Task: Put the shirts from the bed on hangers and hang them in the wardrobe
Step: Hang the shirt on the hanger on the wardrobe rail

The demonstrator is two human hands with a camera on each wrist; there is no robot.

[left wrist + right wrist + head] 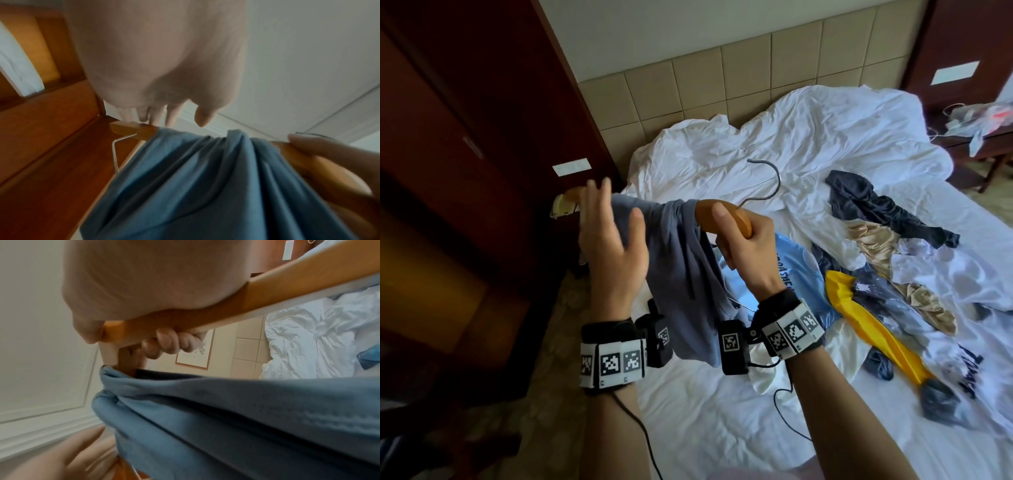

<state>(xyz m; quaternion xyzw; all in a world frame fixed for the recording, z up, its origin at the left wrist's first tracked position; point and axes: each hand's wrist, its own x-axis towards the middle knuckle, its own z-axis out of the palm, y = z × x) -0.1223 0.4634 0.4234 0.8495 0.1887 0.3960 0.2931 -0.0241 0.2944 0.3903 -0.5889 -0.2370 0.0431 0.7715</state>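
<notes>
1. My right hand grips the wooden hanger at its centre, thumb on top, fingers curled under the bar; the right wrist view shows those fingers wrapped round the wood.
2. Hanger held in the air at mid-frame of the head view, above the near left edge of the bed. Long axis runs roughly left to right across the picture, slightly tilted. Metal hook points up and away from me, toward the headboard.
3. Grey-blue shirt is bunched on the hanger's left arm, just left of my right thumb, and hangs down from it toward the lower centre of the frame.
4. The hanger's left tip sticks out bare beyond the cloth.
5. My left hand is spread, fingers straight, palm against the shirt's left side; fingertips reach the bare tip. It pinches nothing.
6. More shirts lie in a heap on the white sheets, right half of the frame: dark, beige, yellow, light blue.
7. Dark wooden wardrobe fills the upper left of the head view.
</notes>
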